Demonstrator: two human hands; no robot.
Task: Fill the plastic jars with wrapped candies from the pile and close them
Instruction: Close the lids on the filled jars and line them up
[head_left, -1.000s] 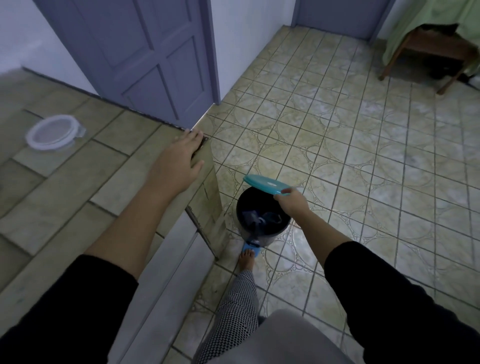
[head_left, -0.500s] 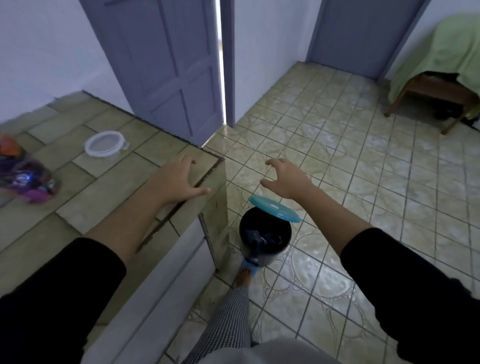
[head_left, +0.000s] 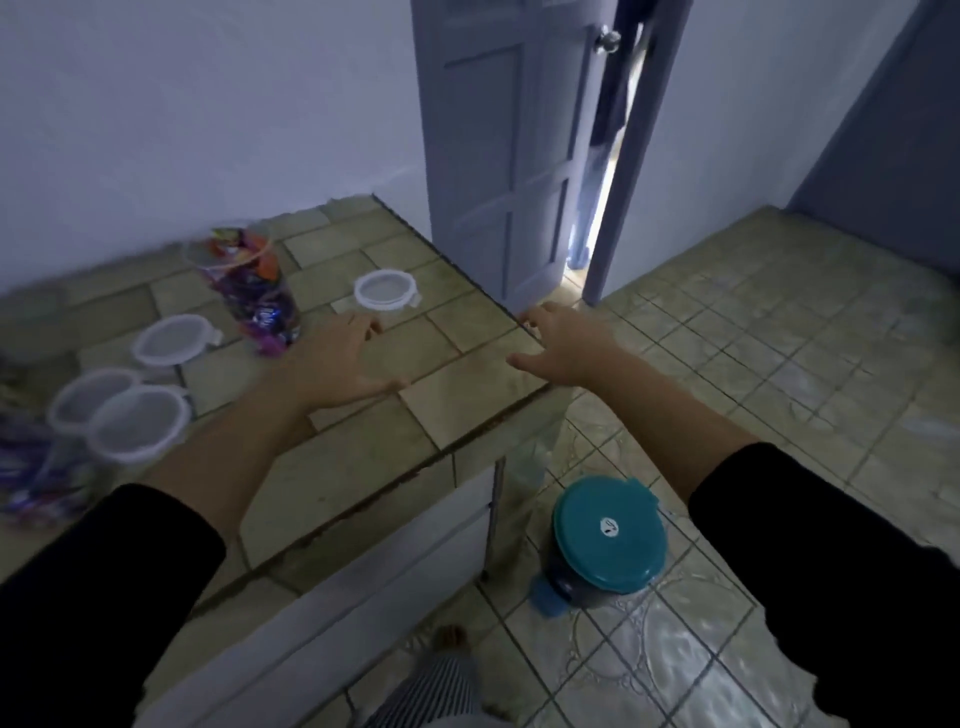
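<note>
Tiled counter (head_left: 332, 488) | left hand (head_left: 337, 364) flat, candy jar (head_left: 254, 286) just beyond | right hand (head_left: 566, 348) spread

Teal bin lid (head_left: 609, 535); white jar lid (head_left: 385, 290); lilac door (head_left: 506, 156); black sleeves (head_left: 831, 571).

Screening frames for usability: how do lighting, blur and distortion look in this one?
Head view: dim, bluish light overall; motion blur smears the left side, worst on the nearest white lid and the candy-filled jar; left hand, right hand and teal bin lid are readable; glare in the door gap; wide-angle bending at the edges.
</note>
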